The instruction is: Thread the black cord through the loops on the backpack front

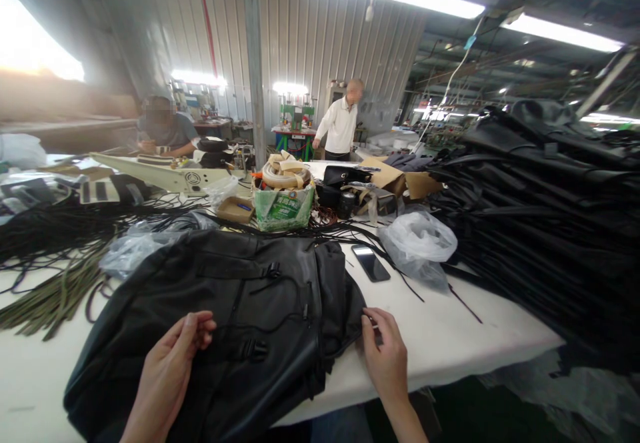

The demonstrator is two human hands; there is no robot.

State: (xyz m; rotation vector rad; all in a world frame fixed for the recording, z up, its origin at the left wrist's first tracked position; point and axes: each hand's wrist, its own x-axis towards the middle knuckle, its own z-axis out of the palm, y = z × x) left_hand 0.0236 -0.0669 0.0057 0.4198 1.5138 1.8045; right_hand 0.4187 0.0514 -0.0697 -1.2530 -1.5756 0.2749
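Observation:
A black backpack (pixel 200 296) lies flat on the white table, its buckles (pixel 254 350) and straps facing up. Over its left part hovers my left hand (pixel 173 360), fingers curled and thumb pressed to them. A thin black cord (pixel 270 328) on the bag runs up to those fingertips; whether they grip it I cannot make out. At the bag's right end, my right hand (pixel 386 353) pinches the edge of the black material between thumb and fingers.
A phone (pixel 371 263) and a clear plastic bag (pixel 420 240) lie beyond the backpack. Black bags (pixel 540 230) are piled high at the right. Cords and olive straps (pixel 55 290) spread leftward. A green-white bag of webbing rolls (pixel 283 206) stands behind. Two people work farther back.

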